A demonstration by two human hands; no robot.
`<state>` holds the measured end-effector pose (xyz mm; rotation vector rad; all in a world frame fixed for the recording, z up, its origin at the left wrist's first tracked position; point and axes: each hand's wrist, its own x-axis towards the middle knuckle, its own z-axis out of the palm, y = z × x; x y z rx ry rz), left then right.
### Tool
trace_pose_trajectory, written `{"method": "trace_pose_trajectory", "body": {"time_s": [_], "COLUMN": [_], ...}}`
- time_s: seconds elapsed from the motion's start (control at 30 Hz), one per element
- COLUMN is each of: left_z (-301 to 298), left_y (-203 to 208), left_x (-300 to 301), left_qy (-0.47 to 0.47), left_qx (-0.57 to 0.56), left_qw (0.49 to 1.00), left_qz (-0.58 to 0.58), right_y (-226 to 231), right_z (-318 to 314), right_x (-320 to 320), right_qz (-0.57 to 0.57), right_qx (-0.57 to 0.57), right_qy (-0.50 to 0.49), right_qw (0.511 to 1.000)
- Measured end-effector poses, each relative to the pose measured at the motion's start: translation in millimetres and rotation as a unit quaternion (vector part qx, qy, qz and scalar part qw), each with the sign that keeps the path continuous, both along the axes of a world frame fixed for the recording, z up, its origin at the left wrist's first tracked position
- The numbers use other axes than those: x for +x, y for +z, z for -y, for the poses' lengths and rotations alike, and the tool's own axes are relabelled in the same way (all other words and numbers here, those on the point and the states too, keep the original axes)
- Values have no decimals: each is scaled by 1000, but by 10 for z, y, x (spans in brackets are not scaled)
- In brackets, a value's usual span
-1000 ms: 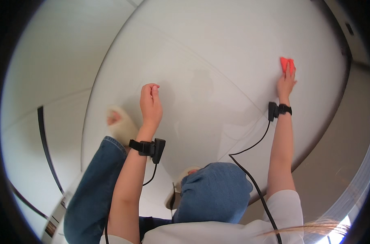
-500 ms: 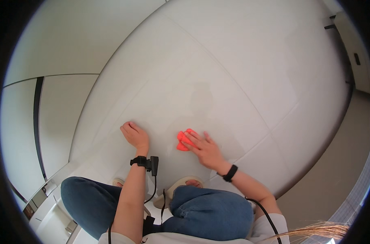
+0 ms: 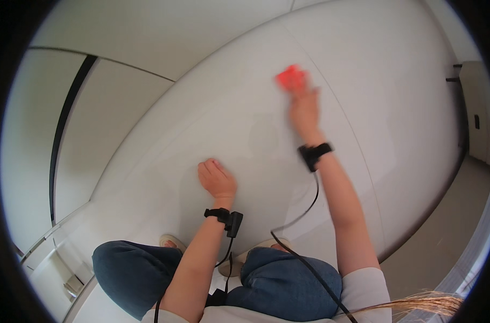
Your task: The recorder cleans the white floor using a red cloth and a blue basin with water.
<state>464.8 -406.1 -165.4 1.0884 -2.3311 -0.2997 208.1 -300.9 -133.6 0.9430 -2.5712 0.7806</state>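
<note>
Head view: red cloth (image 3: 286, 77) (blurred) lies under right hand (image 3: 305, 111).

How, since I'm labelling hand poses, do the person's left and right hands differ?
The left hand is curled, with no object visible in it; the right hand covers part of a bright red cloth. The left hand is nearer the blue jeans, while the right hand extends farther out. The left hand looks sharp, the right hand blurred. Both have a black wrist device.
</note>
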Motion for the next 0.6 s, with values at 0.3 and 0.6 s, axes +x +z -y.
{"method": "trace_pose_trajectory", "body": {"time_s": [0.3,0.6], "left_z": [56,43], "left_y": [115,98], "left_x": [-16,140], "left_qy": [34,122], "left_qx": [128,28], "left_qw": [987,991], "left_qz": [-88,50], "right_y": [-101,196], "right_z": [77,-163], "right_x": [661,-1861], "right_qz": [50,70], "right_qx": [122,81], "right_qy": [259,-171], "right_qw": [957,979]}}
